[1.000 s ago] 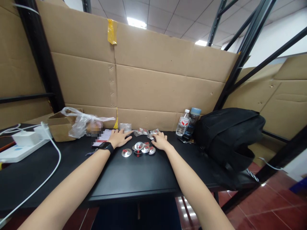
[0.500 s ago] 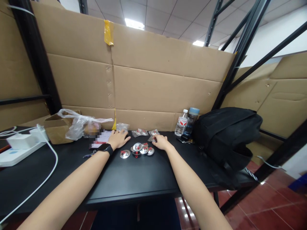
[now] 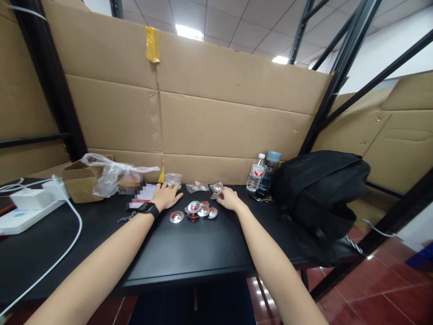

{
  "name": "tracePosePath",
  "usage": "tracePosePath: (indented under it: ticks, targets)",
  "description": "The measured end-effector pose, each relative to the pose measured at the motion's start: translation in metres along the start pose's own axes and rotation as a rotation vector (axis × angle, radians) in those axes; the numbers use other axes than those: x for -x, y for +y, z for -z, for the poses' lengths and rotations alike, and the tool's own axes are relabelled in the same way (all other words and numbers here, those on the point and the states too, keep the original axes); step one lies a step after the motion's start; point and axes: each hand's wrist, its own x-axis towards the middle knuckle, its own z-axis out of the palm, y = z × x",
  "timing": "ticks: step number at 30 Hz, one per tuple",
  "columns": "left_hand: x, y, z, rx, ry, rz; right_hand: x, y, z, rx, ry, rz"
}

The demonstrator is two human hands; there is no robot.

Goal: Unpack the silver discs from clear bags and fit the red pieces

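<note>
My left hand (image 3: 165, 196) lies palm down with its fingers spread, at the edge of a flat item with a white and red face (image 3: 144, 197), partly blurred out. Its fingertips reach toward a clear plastic packet (image 3: 173, 178). My right hand (image 3: 229, 199) is bent at the fingers, its fingertips pinched on the edge of a small clear plastic bag (image 3: 214, 196). Between the hands sits a pile of shiny finger cymbals (image 3: 203, 211) with red cords. One finger cymbal (image 3: 176, 217) lies apart, left of the pile. Bagged cymbals (image 3: 202, 186) lie behind it.
A water bottle (image 3: 256, 173) and a blue-lidded bottle (image 3: 270, 170) stand at the back right beside a black backpack (image 3: 321, 189). To the left are a paper bag (image 3: 83, 183), a plastic bag (image 3: 113, 174) and a power strip (image 3: 30, 216) with a white cable. Cardboard (image 3: 216, 122) walls the back.
My right hand has shifted slightly to the right, with the bag's edge at its fingertips. My left hand and the cymbal pile look nearly unchanged.
</note>
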Motion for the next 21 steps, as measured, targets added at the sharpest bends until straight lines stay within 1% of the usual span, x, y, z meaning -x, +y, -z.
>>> tracePosePath:
  ticks: [4, 9, 12, 15, 18, 21]
  targets:
    - [0.002, -0.001, 0.002, -0.022, 0.079, -0.024, -0.001, 0.007, 0.002, -0.100, 0.077, 0.049]
    - [0.007, -0.001, 0.010, 0.004, 0.162, -0.008, -0.001, 0.012, 0.006, -0.219, 0.216, -0.002]
    - [0.010, 0.002, 0.016, 0.028, 0.174, 0.015, -0.001, 0.008, 0.009, -0.394, 0.305, 0.012]
    - [0.013, 0.006, 0.027, 0.063, 0.204, 0.027, 0.000, -0.002, 0.012, -0.622, 0.350, 0.085]
    - [0.017, 0.016, 0.043, 0.220, 0.237, -0.036, 0.003, -0.019, 0.012, -0.871, 0.334, 0.152]
    - [0.022, 0.036, 0.058, 0.550, 0.195, -0.191, 0.008, -0.039, 0.007, -1.029, 0.288, 0.177]
